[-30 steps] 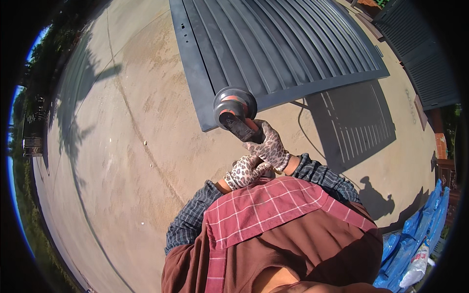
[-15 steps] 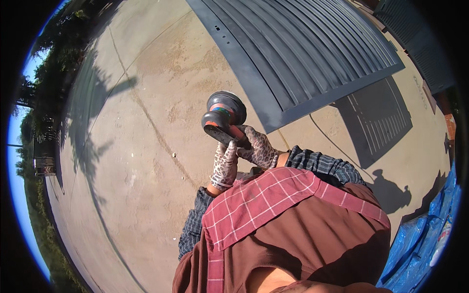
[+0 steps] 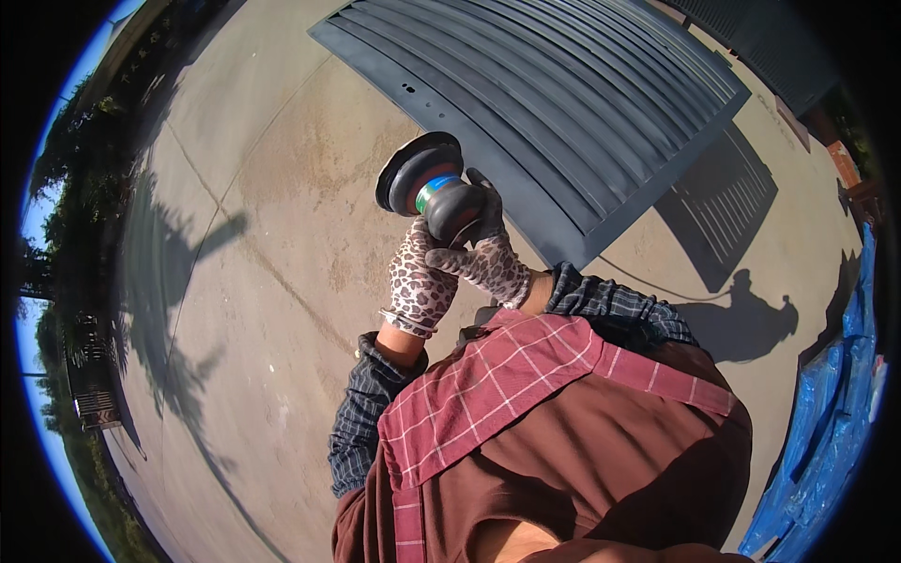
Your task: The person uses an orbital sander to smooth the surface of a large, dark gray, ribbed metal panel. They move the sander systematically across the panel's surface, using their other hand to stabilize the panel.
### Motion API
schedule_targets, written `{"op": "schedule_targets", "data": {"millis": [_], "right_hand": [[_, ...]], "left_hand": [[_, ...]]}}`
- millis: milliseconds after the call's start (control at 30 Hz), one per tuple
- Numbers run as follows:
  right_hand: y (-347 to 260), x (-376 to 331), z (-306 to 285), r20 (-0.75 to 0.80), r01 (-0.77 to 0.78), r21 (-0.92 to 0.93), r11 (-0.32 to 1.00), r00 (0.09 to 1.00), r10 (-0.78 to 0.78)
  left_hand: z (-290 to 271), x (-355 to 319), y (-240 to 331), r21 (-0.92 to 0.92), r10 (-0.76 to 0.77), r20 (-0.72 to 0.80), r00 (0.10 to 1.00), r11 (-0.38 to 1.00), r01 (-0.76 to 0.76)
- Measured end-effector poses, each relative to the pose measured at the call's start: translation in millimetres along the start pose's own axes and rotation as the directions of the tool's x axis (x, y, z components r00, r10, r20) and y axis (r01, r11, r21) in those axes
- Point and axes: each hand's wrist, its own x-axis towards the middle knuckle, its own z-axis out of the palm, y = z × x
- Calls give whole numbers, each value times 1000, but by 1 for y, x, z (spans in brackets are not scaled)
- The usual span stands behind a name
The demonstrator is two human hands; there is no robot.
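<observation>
Both my hands, in leopard-print gloves, hold up an orbital sander [image 3: 443, 200] with a black round pad, a dark grip and a reddish body with a blue-green band. The pad faces up and away to the left. My left hand [image 3: 418, 286] grips it from below, its fingertips partly hidden by the sander. My right hand [image 3: 490, 258] closes on the grip's right side, dark fingers along it. Just beyond the sander lies a dark grey slatted metal panel [image 3: 554, 122], apart from it, raised above the ground.
The panel's near corner juts toward my right forearm. Beneath that side a thin hose or cable [image 3: 648, 280] runs over the concrete ground [image 3: 272, 328]. Blue plastic sheeting [image 3: 826, 422] lies at the right. Another dark slatted panel [image 3: 765, 47] stands at the far right.
The sander has been raised and tilted, its pad turning up and leftward. My right hand has shifted higher around the grip. The panel appears further left in view.
</observation>
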Motion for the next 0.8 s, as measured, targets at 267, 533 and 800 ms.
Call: {"op": "schedule_targets", "data": {"millis": [267,533,800], "right_hand": [[-23,40,5,-7,171,-247,954,984,-178],[-30,24,-20,-220,75,-108,991,971,-97],[-60,-13,-155,-572,-1,315,949,798,191]], "left_hand": [[-5,6,-4,147,255,39,966,955,-258],[1,2,10,-211,46,238,970,977,6],[-132,19,123,-679,740,191,645,574,-457]]}}
